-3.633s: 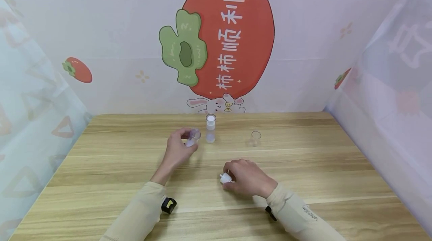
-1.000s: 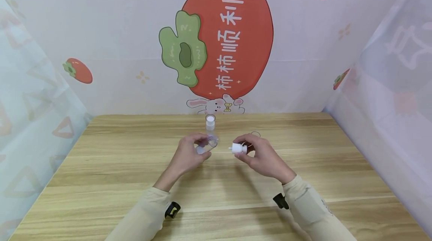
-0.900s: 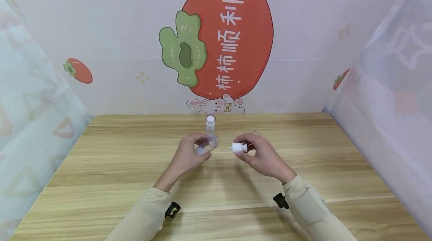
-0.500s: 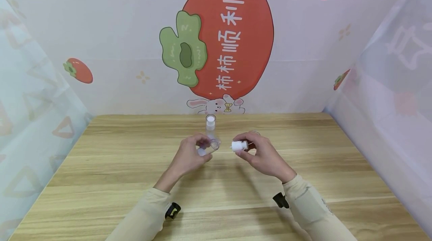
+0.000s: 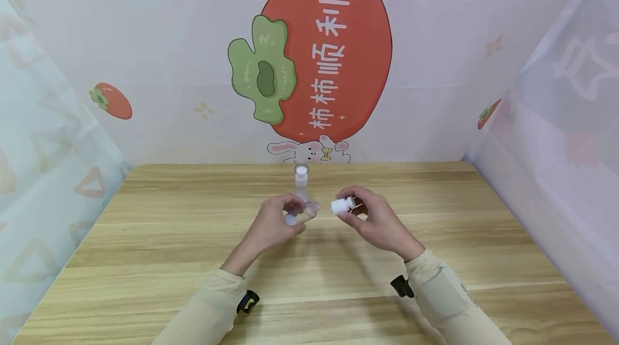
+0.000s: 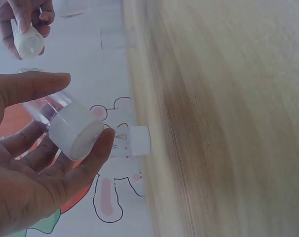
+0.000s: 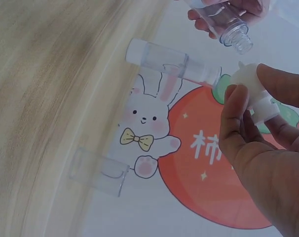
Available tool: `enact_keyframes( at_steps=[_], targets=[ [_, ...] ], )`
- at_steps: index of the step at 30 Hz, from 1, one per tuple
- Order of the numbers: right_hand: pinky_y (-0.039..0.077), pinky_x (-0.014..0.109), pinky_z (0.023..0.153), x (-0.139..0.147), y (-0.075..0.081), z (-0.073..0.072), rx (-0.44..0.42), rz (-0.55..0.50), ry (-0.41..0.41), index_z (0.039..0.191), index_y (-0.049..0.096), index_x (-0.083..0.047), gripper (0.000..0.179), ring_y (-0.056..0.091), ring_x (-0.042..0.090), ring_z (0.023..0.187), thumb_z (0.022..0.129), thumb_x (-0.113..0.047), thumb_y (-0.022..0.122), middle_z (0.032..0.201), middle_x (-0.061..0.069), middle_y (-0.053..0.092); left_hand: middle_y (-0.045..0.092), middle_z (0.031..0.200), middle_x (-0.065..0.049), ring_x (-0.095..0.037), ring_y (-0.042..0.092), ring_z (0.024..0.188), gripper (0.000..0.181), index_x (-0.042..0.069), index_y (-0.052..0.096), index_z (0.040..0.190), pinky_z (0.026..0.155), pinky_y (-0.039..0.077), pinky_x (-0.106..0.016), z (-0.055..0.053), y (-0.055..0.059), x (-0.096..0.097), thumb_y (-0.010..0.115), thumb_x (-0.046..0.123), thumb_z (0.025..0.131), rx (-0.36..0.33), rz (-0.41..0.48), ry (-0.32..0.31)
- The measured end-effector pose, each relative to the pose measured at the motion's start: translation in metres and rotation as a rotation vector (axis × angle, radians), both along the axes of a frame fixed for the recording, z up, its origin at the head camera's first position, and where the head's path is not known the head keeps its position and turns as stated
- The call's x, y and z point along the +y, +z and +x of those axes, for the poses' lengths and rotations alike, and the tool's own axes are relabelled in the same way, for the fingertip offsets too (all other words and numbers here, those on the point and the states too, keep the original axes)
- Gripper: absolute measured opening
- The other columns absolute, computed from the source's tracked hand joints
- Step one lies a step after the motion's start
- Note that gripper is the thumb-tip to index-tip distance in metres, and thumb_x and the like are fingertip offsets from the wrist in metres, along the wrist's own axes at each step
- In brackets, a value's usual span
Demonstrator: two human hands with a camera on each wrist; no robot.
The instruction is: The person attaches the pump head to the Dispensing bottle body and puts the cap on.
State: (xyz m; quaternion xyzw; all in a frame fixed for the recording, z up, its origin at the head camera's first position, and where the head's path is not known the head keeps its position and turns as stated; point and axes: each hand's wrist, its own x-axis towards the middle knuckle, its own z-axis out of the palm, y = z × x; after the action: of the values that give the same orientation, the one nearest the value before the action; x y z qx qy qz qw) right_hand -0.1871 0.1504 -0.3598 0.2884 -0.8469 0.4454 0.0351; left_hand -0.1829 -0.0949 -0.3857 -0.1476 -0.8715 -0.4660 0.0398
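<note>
My left hand (image 5: 273, 221) holds a clear bottle (image 6: 75, 128) with a white base, thumb on one side and fingers on the other. The bottle is tilted, and its bare threaded neck (image 7: 243, 43) points toward my right hand (image 5: 374, 221). That hand pinches a white pump top (image 5: 342, 206) between thumb and fingers, its small stem end facing the bottle. A short gap separates the pump top from the bottle neck. Both are held above the wooden table.
A second clear bottle (image 7: 162, 59) with a white top inside a clear cover stands on the table (image 5: 193, 259) behind my left hand. In the right wrist view a clear empty cap (image 7: 100, 170) stands farther right; my right hand hides it in the head view. A printed cloth (image 5: 425, 119) rises behind.
Since the earliest frame, my right hand has carried the pump top up and away from me, and my left has brought the bottle rightward. Lately both pieces have only tilted slightly.
</note>
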Motion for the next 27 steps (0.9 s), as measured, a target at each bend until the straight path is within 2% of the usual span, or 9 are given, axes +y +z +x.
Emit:
enact_keyframes(
  at_steps=[5, 13, 18, 27],
  targets=[
    [0.057, 0.032, 0.078, -0.0003, 0.0009, 0.0001, 0.010, -0.001, -0.006, 0.118, 0.064, -0.004, 0.031, 0.064, 0.016, 0.087, 0.090, 0.003, 0.073, 0.105, 0.004, 0.066, 0.068, 0.092, -0.003, -0.022, 0.063, 0.088, 0.032, 0.003, 0.070, 0.102, 0.084, 0.054, -0.041, 0.0014, 0.0020, 0.0009, 0.085, -0.002, 0.074, -0.011, 0.005, -0.009],
    [0.058, 0.034, 0.080, -0.0012, 0.0034, 0.0002, 0.022, -0.026, 0.004, 0.119, 0.064, -0.003, 0.032, 0.064, 0.018, 0.090, 0.089, 0.006, 0.072, 0.106, 0.006, 0.067, 0.070, 0.096, -0.009, -0.022, 0.062, 0.087, 0.031, 0.002, 0.070, 0.104, 0.081, 0.054, -0.041, 0.0014, 0.0005, 0.0010, 0.084, -0.001, 0.076, -0.004, -0.020, -0.032],
    [0.058, 0.034, 0.080, -0.0023, 0.0034, 0.0000, 0.024, -0.022, 0.014, 0.119, 0.064, -0.004, 0.033, 0.064, 0.019, 0.092, 0.089, 0.007, 0.072, 0.108, 0.006, 0.067, 0.069, 0.095, -0.007, -0.021, 0.061, 0.086, 0.032, 0.001, 0.071, 0.106, 0.080, 0.054, -0.040, 0.0012, -0.0012, 0.0011, 0.084, 0.000, 0.077, 0.008, -0.043, -0.052],
    [0.058, 0.035, 0.079, -0.0035, 0.0020, -0.0006, 0.029, -0.012, 0.020, 0.119, 0.065, -0.004, 0.033, 0.064, 0.017, 0.091, 0.089, 0.005, 0.073, 0.109, 0.005, 0.067, 0.071, 0.099, -0.010, -0.027, 0.064, 0.090, 0.032, 0.004, 0.072, 0.107, 0.081, 0.054, -0.041, 0.0041, 0.0015, 0.0038, 0.084, 0.000, 0.077, 0.003, -0.061, -0.056]
  ],
)
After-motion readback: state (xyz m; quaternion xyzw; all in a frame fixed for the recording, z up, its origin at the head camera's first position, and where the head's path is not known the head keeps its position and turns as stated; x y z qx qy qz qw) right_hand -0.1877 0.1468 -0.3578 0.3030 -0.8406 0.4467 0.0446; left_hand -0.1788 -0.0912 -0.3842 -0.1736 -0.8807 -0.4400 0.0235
